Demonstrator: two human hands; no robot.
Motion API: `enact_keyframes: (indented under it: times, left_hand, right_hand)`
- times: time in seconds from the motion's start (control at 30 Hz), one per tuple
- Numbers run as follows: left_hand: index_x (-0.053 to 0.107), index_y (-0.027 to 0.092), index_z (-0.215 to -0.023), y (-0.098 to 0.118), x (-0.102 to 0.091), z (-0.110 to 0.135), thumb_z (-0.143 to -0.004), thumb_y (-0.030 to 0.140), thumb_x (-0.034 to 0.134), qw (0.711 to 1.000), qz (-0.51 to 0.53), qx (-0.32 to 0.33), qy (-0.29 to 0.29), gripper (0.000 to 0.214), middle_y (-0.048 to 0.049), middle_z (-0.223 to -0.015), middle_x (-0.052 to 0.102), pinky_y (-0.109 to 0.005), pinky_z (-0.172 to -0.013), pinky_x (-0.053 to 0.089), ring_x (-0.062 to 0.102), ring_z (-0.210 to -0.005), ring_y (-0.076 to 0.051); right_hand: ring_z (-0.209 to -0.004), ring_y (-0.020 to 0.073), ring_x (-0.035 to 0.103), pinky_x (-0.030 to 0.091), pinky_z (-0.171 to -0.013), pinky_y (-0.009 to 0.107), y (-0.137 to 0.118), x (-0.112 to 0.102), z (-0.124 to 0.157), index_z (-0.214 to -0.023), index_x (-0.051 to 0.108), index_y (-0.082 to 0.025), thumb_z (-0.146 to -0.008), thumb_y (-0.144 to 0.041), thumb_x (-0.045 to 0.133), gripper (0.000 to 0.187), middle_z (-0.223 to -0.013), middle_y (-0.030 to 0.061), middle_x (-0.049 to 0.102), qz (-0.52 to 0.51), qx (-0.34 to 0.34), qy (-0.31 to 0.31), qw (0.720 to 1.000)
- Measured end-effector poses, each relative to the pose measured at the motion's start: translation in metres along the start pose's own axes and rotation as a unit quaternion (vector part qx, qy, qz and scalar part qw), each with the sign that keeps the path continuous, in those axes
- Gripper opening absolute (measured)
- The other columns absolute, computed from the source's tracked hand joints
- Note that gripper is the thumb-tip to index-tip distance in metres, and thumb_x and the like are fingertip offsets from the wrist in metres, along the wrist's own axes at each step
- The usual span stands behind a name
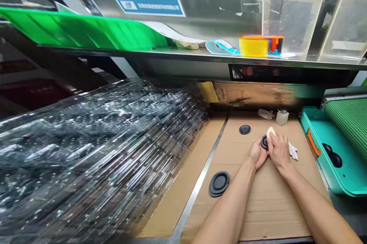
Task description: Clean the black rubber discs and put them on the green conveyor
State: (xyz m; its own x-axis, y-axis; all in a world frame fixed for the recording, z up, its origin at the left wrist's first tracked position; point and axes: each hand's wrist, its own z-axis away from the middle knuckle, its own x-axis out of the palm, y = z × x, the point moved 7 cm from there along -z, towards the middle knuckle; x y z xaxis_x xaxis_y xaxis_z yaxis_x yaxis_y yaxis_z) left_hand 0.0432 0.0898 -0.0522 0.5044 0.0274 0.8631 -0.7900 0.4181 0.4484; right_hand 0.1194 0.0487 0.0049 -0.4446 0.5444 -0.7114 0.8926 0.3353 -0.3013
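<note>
My left hand (258,153) is closed round a small black round part (264,142), which shows between my two hands. In my right hand (278,151) is a folded white cloth (271,132), pinched by the fingers and pressed against or just over that part. Beyond my hands a black ring-shaped part (244,129) lies flat on the cardboard (266,205). A larger black disc-shaped part (219,183) rests left of my left forearm. Just right of my right hand lies a crumpled white cloth or glove (293,151).
Clear plastic trays (109,160) in a large stack fill the left side. At right stands a teal bin (332,175) holding black round parts, beside a green conveyor belt (351,121). A small white bottle (282,117) is at the back. Overhead, a metal shelf carries a yellow tape roll (254,47).
</note>
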Motion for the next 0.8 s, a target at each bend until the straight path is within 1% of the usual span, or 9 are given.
enact_keyframes:
  times: [0.03, 0.13, 0.27, 0.4, 0.5, 0.53, 0.63, 0.73, 0.8]
  left_hand:
    - [0.068, 0.01, -0.111, -0.002, 0.0, 0.0, -0.105, 0.036, 0.037, 1.0, 0.001, -0.009, 0.004, 0.041, -0.0158, -0.113, 0.074, -0.038, -0.11, 0.048, 0.068, -0.115, -0.024]
    - [0.069, 0.01, -0.104, -0.006, 0.002, 0.001, -0.106, 0.039, 0.034, 0.999, 0.003, -0.037, 0.008, 0.045, -0.0171, -0.11, 0.074, -0.038, -0.106, 0.051, 0.069, -0.112, -0.025]
    - [0.069, 0.012, -0.098, -0.003, 0.002, 0.004, -0.105, 0.033, 0.038, 0.999, -0.025, -0.016, 0.026, 0.039, -0.0146, -0.102, 0.076, -0.039, -0.1, 0.055, 0.071, -0.106, -0.024]
    - [0.069, 0.011, -0.096, -0.003, 0.003, 0.002, -0.105, 0.035, 0.037, 1.0, -0.014, -0.017, 0.022, 0.041, -0.0161, -0.1, 0.076, -0.037, -0.099, 0.056, 0.072, -0.102, -0.023]
    - [0.069, 0.011, -0.096, -0.001, 0.001, 0.0, -0.105, 0.033, 0.038, 0.999, -0.021, -0.001, 0.034, 0.039, -0.0144, -0.098, 0.076, -0.038, -0.099, 0.056, 0.073, -0.099, -0.023]
    - [0.069, 0.011, -0.097, -0.001, 0.002, 0.0, -0.105, 0.034, 0.038, 0.999, -0.021, -0.004, 0.035, 0.039, -0.0146, -0.098, 0.076, -0.039, -0.099, 0.056, 0.073, -0.1, -0.024]
    - [0.07, 0.011, -0.102, -0.002, 0.005, 0.002, -0.105, 0.038, 0.038, 0.999, -0.015, -0.02, 0.024, 0.042, -0.0169, -0.102, 0.076, -0.04, -0.101, 0.056, 0.072, -0.104, -0.025]
    - [0.069, 0.011, -0.1, 0.0, 0.006, 0.003, -0.105, 0.036, 0.038, 0.999, -0.026, -0.005, 0.024, 0.04, -0.0168, -0.103, 0.076, -0.042, -0.099, 0.056, 0.072, -0.105, -0.025]
    - [0.069, 0.011, -0.098, 0.001, 0.006, 0.003, -0.105, 0.035, 0.039, 0.999, -0.032, 0.004, 0.027, 0.04, -0.0162, -0.103, 0.076, -0.042, -0.097, 0.057, 0.072, -0.104, -0.025]
  right_hand:
    - [-0.105, 0.0265, 0.051, 0.045, -0.094, 0.042, 0.001, 0.001, 0.0, -0.126, 0.07, -0.018, -0.102, -0.03, 0.045, 0.036, -0.127, 0.0154, 0.063, 0.008, -0.009, 0.001, 1.0]
    - [-0.106, 0.0262, 0.05, 0.044, -0.095, 0.041, -0.002, 0.004, 0.002, -0.128, 0.069, -0.02, -0.103, -0.031, 0.045, 0.036, -0.132, 0.0139, 0.062, 0.016, -0.062, -0.028, 0.998]
    - [-0.104, 0.0261, 0.051, 0.044, -0.093, 0.04, 0.007, -0.001, 0.0, -0.126, 0.069, -0.018, -0.104, -0.029, 0.043, 0.036, -0.13, 0.0142, 0.063, 0.038, -0.017, -0.012, 0.999]
    - [-0.103, 0.0256, 0.05, 0.043, -0.093, 0.039, 0.002, 0.003, -0.001, -0.127, 0.069, -0.02, -0.104, -0.032, 0.043, 0.037, -0.134, 0.0128, 0.061, 0.037, -0.057, -0.029, 0.997]
    - [-0.1, 0.0253, 0.051, 0.043, -0.091, 0.039, 0.006, 0.0, 0.002, -0.125, 0.069, -0.017, -0.104, -0.031, 0.042, 0.037, -0.127, 0.0149, 0.063, 0.053, -0.016, -0.011, 0.998]
    - [-0.1, 0.0254, 0.051, 0.043, -0.091, 0.039, 0.005, 0.0, 0.003, -0.125, 0.069, -0.017, -0.104, -0.03, 0.041, 0.037, -0.127, 0.015, 0.063, 0.055, -0.015, -0.012, 0.998]
    - [-0.105, 0.0263, 0.051, 0.043, -0.094, 0.04, -0.002, 0.003, 0.005, -0.128, 0.067, -0.021, -0.103, -0.032, 0.046, 0.035, -0.131, 0.0126, 0.062, 0.049, -0.049, -0.039, 0.997]
    - [-0.11, 0.0288, 0.051, 0.044, -0.097, 0.044, 0.012, -0.002, -0.003, -0.128, 0.065, -0.02, -0.1, -0.033, 0.052, 0.034, -0.131, 0.0139, 0.061, 0.031, 0.002, -0.024, 0.999]
    - [-0.116, 0.0301, 0.051, 0.044, -0.102, 0.046, 0.024, -0.007, -0.008, -0.134, 0.059, -0.016, -0.097, -0.033, 0.055, 0.041, -0.131, 0.0159, 0.06, -0.013, 0.03, -0.015, 0.999]
